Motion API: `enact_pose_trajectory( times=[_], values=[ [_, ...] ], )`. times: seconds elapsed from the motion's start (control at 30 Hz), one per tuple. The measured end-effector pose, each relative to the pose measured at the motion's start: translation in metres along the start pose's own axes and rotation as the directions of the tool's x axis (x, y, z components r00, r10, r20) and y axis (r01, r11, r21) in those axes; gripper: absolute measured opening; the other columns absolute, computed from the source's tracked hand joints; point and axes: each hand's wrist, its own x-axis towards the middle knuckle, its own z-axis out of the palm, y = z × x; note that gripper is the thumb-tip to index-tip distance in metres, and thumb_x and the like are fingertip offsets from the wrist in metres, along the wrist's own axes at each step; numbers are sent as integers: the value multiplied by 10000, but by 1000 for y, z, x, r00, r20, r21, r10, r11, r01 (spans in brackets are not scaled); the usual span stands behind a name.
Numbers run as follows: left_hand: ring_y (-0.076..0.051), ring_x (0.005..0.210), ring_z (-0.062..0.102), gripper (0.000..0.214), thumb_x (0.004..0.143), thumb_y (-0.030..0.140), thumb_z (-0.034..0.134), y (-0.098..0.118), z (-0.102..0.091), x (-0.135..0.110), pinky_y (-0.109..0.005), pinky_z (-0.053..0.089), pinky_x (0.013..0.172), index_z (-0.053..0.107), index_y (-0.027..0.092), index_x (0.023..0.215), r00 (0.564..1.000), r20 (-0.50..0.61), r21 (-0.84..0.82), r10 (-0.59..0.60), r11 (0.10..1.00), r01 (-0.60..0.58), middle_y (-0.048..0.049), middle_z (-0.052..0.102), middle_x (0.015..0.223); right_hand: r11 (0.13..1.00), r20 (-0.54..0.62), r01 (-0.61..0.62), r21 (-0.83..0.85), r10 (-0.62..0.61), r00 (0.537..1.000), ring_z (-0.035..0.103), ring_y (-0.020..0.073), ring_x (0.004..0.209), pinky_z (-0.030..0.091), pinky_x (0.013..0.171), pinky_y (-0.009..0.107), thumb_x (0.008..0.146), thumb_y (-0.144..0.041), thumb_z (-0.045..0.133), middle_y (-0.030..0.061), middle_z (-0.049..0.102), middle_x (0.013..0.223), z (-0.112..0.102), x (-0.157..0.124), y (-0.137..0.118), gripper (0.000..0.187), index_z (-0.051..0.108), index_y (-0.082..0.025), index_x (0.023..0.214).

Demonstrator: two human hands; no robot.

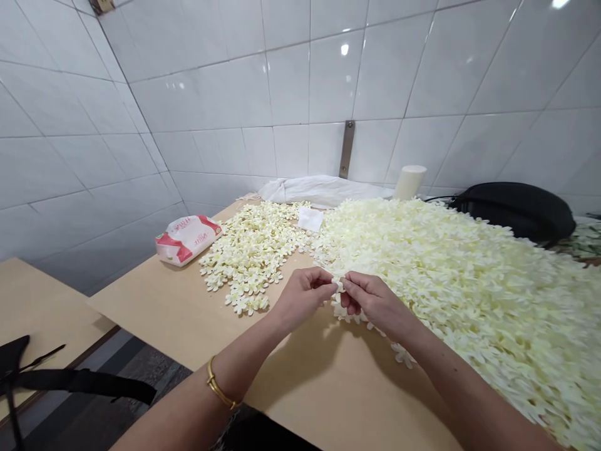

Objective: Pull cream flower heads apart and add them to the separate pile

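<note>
Between the fingertips of both hands sits a small pale flower, its petals partly covered by the fingers. My left hand pinches it from the left with thumb and index finger; my right hand pinches it from the right. Both are held just above the table, at the near left edge of a large heap of pale yellow-white flower pieces. To the left lies a smaller pile of similar flowers, with yellowish centres. One loose flower rests under my right forearm.
A red-and-white soft packet lies at the table's left edge. Behind the flowers are a small white paper, a white cloth, a cream cylinder and a black case. Black straps hang at lower left.
</note>
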Motion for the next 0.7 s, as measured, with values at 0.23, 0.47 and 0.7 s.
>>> enact_pose_trajectory(
  times=[0.23, 0.47, 0.7],
  values=[
    [-68, 425, 448, 57, 541, 97, 562, -6, 19, 27, -197, 346, 456, 552, 139, 579, 993, -27, -263, -114, 959, 103, 42, 495, 432, 997, -117, -41, 63, 48, 992, 468, 95, 479, 371, 487, 235, 760, -342, 469, -11, 523, 548, -10, 3, 0, 248, 489, -173, 579],
    [-64, 425, 441, 128, 561, 165, 633, -10, 24, 32, -196, 353, 453, 507, 147, 552, 998, -48, -253, -30, 967, 17, 50, 490, 435, 996, -392, 33, -86, -64, 918, 432, 110, 501, 348, 477, 242, 736, -331, 529, -39, 462, 550, -10, 3, 5, 160, 466, -197, 678],
    [-56, 418, 410, 227, 602, 275, 664, -16, 20, 25, -194, 331, 458, 490, 146, 536, 996, -89, -231, 1, 973, -22, 52, 469, 430, 948, -343, 151, -280, -246, 907, 462, 128, 574, 358, 520, 254, 734, -230, 493, 8, 530, 628, -7, 0, 1, 87, 540, -179, 682]
  ],
)
